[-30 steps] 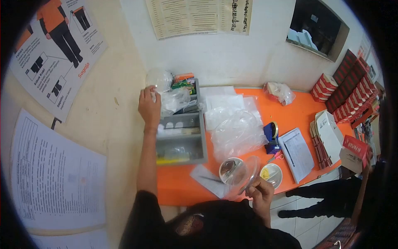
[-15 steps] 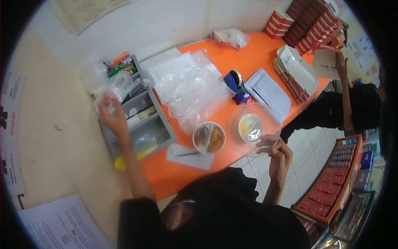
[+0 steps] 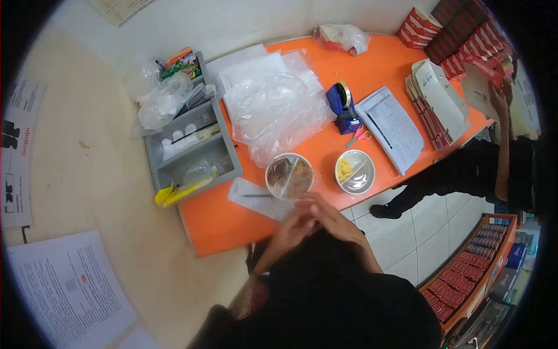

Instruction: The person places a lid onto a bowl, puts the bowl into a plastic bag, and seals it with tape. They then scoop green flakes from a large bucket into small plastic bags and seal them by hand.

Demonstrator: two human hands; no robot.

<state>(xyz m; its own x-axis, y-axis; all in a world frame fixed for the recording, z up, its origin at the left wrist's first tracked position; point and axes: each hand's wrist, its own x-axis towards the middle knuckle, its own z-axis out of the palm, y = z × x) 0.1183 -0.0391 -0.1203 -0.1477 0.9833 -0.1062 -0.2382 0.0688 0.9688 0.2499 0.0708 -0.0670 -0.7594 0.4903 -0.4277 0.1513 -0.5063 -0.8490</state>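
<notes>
- We have both hands drawn in close to our chest, at the near edge of the orange counter (image 3: 372, 64), the left hand (image 3: 289, 228) and the right hand (image 3: 332, 216) meeting just below the divided food bowl (image 3: 289, 176).
- Fingers of the two hands overlap; we cannot tell whether they pinch something small between them or are merely pressed together, as nothing shows clearly in the grasp.
- The divided food bowl sits at the counter's front, its rim just beyond our fingertips, within easy reach; it holds brownish food in two halves and seems to carry a clear cover.
- Just to its right stands a second bowl (image 3: 354, 171) with yellow food, apart from our hands and uncovered.
- A paper slip with a pen (image 3: 256, 198) lies beside the divided bowl on its left.
- The grey compartment tray (image 3: 192, 145) rests along the wall, holding small bags and sachets, handy to the left arm.
- Loose clear plastic bags (image 3: 273, 110) spread behind the bowls, with a blue tape dispenser (image 3: 344, 107) and a printed sheet (image 3: 389, 128) to their right.
- Another person (image 3: 494, 157) stands at the counter's far end beside red cartons (image 3: 465, 35).
</notes>
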